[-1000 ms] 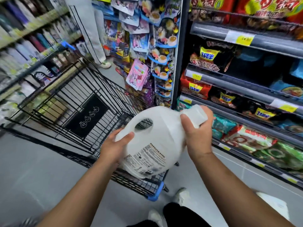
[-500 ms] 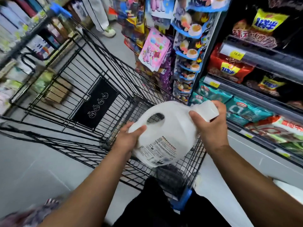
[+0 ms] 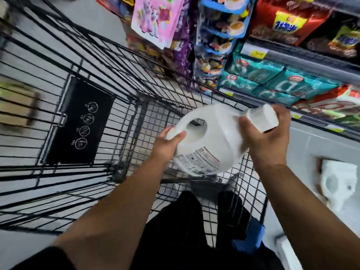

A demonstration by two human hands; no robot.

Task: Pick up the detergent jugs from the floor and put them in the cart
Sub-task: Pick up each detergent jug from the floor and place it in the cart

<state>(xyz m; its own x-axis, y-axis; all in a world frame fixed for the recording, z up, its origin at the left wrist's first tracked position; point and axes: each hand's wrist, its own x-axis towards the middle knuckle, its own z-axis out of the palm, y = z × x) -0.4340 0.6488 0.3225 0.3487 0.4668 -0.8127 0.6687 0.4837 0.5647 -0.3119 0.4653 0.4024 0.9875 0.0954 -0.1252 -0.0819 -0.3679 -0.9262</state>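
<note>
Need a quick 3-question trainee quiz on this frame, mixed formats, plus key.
1. True or false: one hand alone holds the white plastic detergent jug.
2. Multiple choice: the right hand grips the jug at its A) handle loop, B) capped neck, C) base.
3. Short answer: where does the second white jug lie, relative to the black wire shopping cart?
Key: 1 false, the left hand holds it too; 2 B; 3 on the grey floor, to the cart's right.

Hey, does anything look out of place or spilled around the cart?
A second white jug lies on the floor right of the cart. No spill shows. The held jug is tipped sideways, capped, gripped by left hand and right hand.
</note>
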